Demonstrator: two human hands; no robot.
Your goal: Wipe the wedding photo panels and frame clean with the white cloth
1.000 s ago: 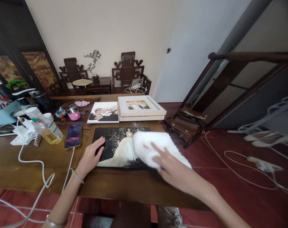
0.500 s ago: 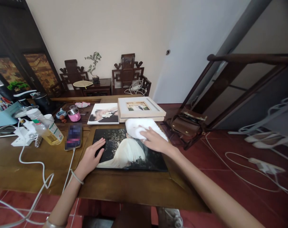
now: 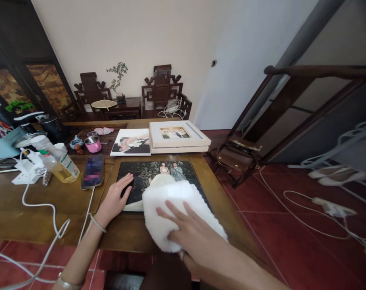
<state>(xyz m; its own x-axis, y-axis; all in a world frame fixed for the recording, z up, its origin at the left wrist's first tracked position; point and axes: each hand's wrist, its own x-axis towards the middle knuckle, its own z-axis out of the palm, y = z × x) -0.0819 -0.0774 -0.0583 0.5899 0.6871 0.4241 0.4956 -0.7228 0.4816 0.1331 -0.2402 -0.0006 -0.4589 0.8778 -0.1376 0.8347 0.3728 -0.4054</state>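
A large wedding photo panel (image 3: 159,173) lies flat on the wooden table (image 3: 128,237), showing a couple against dark foliage. My left hand (image 3: 118,195) lies flat at its left edge, fingers stretched out and touching the panel. With fingers somewhat spread, my right hand (image 3: 186,225) holds a fluffy white cloth (image 3: 171,193) over the panel's lower right part and the table's front edge. The cloth covers part of the picture; its underside is hidden.
Behind the panel are a smaller photo print (image 3: 131,143) and a boxed framed photo (image 3: 198,139). To the left sit a charging phone (image 3: 92,172), an oil-coloured bottle (image 3: 66,167), a pink cup (image 3: 93,145) and a white power strip (image 3: 27,171). A brown bag (image 3: 236,157) rests on a chair.
My right hand has drawn the white cloth toward me from the panel's upper right to its lower edge, uncovering the couple. My left hand has stayed at the left edge.
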